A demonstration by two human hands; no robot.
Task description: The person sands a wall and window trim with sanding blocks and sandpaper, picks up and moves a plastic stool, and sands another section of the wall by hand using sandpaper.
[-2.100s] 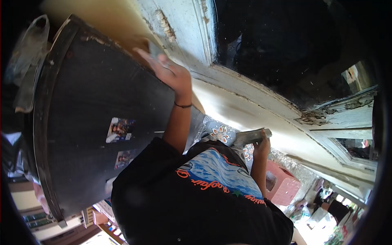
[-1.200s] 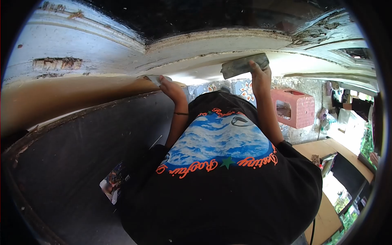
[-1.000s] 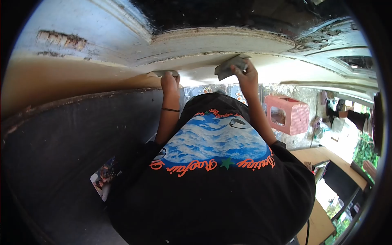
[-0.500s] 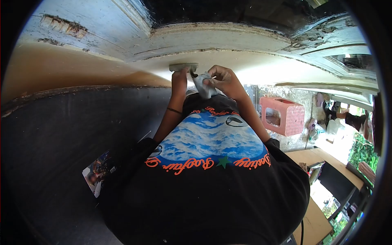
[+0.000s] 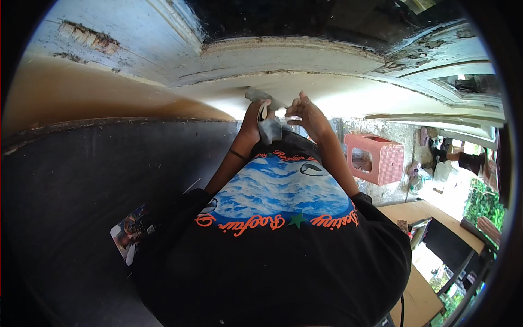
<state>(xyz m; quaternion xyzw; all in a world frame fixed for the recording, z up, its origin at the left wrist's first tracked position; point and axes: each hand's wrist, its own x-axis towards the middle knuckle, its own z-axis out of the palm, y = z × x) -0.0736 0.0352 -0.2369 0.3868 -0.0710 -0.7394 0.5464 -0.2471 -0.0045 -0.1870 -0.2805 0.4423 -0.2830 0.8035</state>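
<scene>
Left hand (image 5: 255,119): closed round flat grey block (image 5: 254,95) and curled grey sheet (image 5: 270,131).
Right hand (image 5: 309,118): partly open, nothing seen held, beside sheet.
Block: tilted, blurred, near pale wall (image 5: 212,94).

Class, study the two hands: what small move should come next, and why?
Probably the right hand should pinch the curled grey sheet: its fingers are open beside it, while the left hand seems to hold both that sheet and a flat grey piece alone.
</scene>
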